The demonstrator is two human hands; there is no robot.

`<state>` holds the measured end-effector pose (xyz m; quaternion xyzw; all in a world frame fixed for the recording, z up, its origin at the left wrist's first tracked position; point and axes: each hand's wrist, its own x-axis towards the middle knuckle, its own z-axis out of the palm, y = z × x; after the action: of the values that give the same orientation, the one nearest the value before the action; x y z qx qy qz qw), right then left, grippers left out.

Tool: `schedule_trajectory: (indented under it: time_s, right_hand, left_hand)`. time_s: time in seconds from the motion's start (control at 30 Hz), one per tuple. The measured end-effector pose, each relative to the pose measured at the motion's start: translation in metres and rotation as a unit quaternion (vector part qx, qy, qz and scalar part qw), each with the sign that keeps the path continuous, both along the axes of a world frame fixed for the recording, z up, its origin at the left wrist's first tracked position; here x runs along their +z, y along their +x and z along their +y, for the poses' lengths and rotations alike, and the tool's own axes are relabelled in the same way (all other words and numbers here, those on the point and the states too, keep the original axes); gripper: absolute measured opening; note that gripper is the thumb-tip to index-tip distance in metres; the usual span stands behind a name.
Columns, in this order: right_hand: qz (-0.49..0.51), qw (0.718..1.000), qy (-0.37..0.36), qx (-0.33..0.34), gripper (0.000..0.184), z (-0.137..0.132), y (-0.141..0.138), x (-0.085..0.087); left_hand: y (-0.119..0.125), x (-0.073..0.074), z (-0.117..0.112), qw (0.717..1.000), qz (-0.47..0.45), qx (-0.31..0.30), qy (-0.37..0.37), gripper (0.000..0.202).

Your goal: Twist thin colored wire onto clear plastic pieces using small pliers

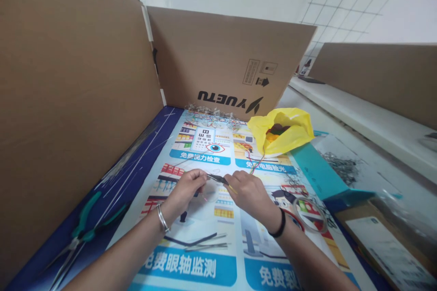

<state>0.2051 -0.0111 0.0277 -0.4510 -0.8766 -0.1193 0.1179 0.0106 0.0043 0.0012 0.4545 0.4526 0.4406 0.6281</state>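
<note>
My left hand (191,185) is closed in a pinch at the thin left end of a slim black piece (217,178). The fingers of my right hand (247,189) are closed round the other end of that piece. Its exact kind is not clear. A short yellow strand (232,189) shows below my right fingers. Thin wire loops hang faintly beneath my hands, and a pinkish tip shows under my left fingers. Short dark wire pieces (206,244) lie on the printed sheet (225,225) nearer to me.
Green-handled pliers (80,232) and long thin wires (126,159) lie at left. A yellow bag (283,134) stands beyond my right hand. Tape rolls (309,214) and a teal box (319,168) are at right. Cardboard panels (218,59) wall the back and left; tangled wire (215,116) lies along the back.
</note>
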Motion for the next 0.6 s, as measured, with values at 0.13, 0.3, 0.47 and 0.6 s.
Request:
schedule_trajectory:
  time_s: [0.13, 0.3, 0.47, 0.6]
  right_hand:
    - [0.012, 1.0, -0.014, -0.021, 0.012, 0.0, -0.002, 0.0]
    - [0.064, 0.997, -0.039, -0.015, 0.015, 0.007, 0.0, -0.008]
    - [0.212, 0.977, -0.007, -0.02, 0.035, 0.009, -0.006, -0.024]
    - [0.223, 0.974, 0.025, -0.004, 0.05, 0.003, -0.018, -0.03]
  left_hand:
    - [-0.001, -0.002, 0.002, 1.0, 0.014, 0.0, 0.002, 0.018]
    - [-0.006, -0.008, 0.008, 0.997, 0.009, 0.081, 0.005, 0.02]
    - [-0.006, -0.006, 0.008, 0.987, -0.027, 0.16, -0.005, 0.022]
    - [0.001, -0.003, 0.002, 0.984, -0.062, 0.162, -0.033, 0.022]
